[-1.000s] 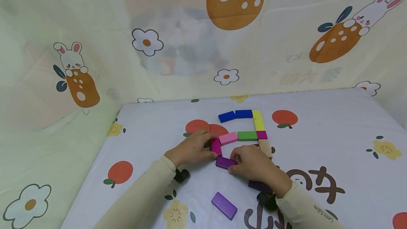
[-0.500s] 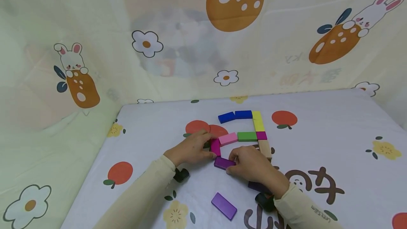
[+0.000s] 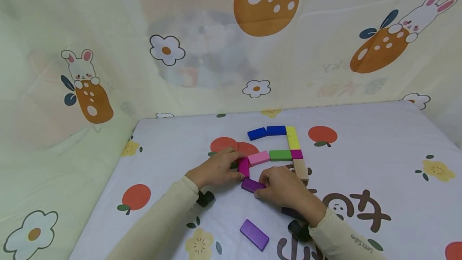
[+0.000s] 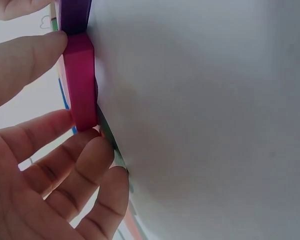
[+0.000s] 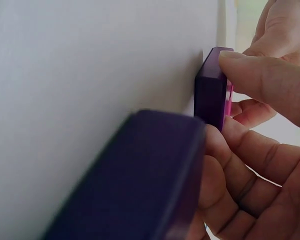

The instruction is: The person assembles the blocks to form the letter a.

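In the head view my left hand [image 3: 218, 167] pinches a magenta block [image 3: 244, 167] between thumb and fingertips; the left wrist view has the thumb on one end of the magenta block [image 4: 80, 82] and a finger at the other. My right hand [image 3: 286, 185] grips a dark purple block [image 3: 250, 185] by its right end, thumb and fingers on opposite edges. The purple block's left end meets the magenta block's near end at an angle. A pink block [image 3: 259, 158] touches the magenta block's far end. Right of it lie a green block [image 3: 280, 155] and a small magenta block [image 3: 297, 154].
A yellow block [image 3: 293, 137] and two blue blocks, one the right blue block [image 3: 276, 131], continue the row at the back. A wooden block [image 3: 300, 169] lies by my right hand. A light purple block [image 3: 254, 234] lies nearer; a dark block [image 3: 291, 212] sits under my right wrist.
The dark purple block has slid slightly left with my right hand, and the magenta block has shifted slightly left too. My left hand stays almost in place.
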The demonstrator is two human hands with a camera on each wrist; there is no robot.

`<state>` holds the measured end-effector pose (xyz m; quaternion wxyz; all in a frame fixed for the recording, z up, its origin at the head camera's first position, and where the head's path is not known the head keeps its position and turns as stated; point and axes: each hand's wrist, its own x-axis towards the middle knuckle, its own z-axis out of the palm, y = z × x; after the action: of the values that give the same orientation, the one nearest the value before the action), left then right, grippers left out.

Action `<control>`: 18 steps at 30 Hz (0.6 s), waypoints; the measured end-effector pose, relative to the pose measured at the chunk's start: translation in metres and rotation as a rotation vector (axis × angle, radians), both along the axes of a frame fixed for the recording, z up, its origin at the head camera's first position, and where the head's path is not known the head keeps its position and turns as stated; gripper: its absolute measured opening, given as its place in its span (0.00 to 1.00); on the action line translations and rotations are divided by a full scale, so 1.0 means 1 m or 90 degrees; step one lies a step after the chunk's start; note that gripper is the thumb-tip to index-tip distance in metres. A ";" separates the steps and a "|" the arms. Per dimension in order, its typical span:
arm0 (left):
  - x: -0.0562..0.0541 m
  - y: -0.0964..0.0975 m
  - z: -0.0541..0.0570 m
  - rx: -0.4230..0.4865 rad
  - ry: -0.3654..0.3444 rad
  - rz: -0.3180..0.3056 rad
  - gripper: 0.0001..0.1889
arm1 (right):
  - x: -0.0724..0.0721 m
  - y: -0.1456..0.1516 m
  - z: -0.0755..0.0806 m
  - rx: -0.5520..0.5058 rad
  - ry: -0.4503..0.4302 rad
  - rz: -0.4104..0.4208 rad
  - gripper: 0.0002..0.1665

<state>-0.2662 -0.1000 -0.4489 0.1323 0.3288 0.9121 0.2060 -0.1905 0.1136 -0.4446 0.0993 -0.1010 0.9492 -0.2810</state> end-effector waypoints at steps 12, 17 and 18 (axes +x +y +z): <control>-0.011 0.031 0.002 -0.083 0.079 0.027 0.23 | -0.001 0.003 -0.002 0.006 0.007 0.000 0.13; -0.018 0.047 0.000 -0.125 0.113 0.027 0.22 | -0.002 0.005 -0.002 -0.003 0.007 0.003 0.14; -0.019 0.048 -0.001 -0.131 0.118 0.028 0.22 | -0.002 0.006 -0.002 -0.004 0.009 0.001 0.15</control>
<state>-0.2849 -0.0517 -0.4500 0.0759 0.3107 0.9438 0.0833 -0.1923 0.1195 -0.4465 0.0920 -0.1038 0.9490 -0.2833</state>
